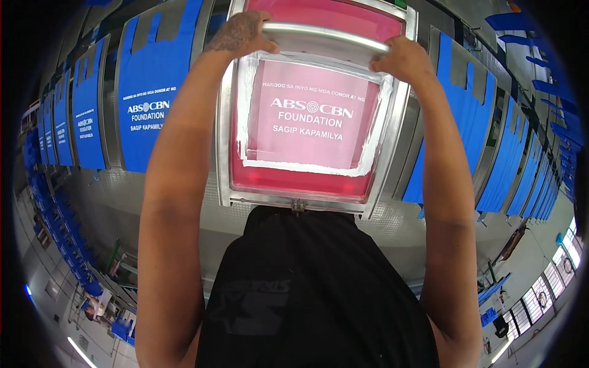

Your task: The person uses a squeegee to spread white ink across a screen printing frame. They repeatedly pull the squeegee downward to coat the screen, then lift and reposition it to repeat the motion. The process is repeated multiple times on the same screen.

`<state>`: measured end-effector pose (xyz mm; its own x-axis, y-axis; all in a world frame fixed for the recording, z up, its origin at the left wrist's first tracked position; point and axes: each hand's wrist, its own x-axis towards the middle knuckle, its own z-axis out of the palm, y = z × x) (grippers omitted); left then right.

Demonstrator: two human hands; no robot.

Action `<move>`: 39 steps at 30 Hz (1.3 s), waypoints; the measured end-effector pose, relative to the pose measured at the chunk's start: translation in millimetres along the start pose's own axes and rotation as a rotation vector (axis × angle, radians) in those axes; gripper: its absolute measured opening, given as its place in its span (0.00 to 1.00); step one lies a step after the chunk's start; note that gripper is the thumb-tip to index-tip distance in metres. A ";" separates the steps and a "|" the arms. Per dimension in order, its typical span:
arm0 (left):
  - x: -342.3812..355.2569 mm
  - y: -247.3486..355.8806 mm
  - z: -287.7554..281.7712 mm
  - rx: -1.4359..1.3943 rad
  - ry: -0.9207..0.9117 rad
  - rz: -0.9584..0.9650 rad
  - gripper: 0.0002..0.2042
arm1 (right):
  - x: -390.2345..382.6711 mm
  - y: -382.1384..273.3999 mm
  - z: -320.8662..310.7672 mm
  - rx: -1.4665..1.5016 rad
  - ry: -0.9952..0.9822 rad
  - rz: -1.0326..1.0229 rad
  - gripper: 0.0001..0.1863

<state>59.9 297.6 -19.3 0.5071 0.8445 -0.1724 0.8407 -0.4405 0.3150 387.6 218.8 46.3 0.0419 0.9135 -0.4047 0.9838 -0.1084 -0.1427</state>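
Note:
A screen-printing frame (224, 153) with metal sides and red-pink mesh (294, 183) lies before me. Pale lettering shows in the lighter middle area of the mesh. White ink (250, 110) rims that area in thick smears. Across the far part of the frame lies a wide squeegee (325, 34) with a rounded metal bar along its top. My left hand (240, 35) is closed on the bar's left end, and my right hand (405, 60) grips the right end. The squeegee's lower edge meets the mesh at the far border of the ink.
Blue cut bag-shaped sheets lie on boards along the long table on both sides, some with white print (147, 110), others with plain faces showing (457, 104). More blue pieces hang at the far right (552, 92). Another person (93, 306) is at the lower left.

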 end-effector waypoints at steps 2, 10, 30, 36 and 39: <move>-22.7 46.4 -37.0 -0.119 0.086 -0.015 0.38 | -3.3 12.1 10.0 0.033 0.000 0.028 0.26; -247.8 100.3 63.3 -0.731 -0.594 -0.264 0.21 | -46.6 -0.2 59.0 0.043 -0.021 -0.420 0.21; -373.6 186.7 130.8 -1.082 -0.306 -0.517 0.19 | -83.6 -44.8 56.5 0.046 0.057 -0.430 0.19; -379.3 183.6 169.6 -1.093 -0.246 -0.455 0.20 | -253.3 -78.2 140.0 0.010 0.112 -0.439 0.18; -378.8 189.2 179.8 -0.961 -0.104 -0.417 0.20 | -266.2 -73.7 147.7 0.062 0.135 -0.427 0.19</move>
<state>61.1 -160.4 -62.2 0.2646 0.8233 -0.5021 0.4707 0.3441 0.8124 278.2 -74.3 31.1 -0.3386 0.9241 -0.1772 0.9058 0.2692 -0.3272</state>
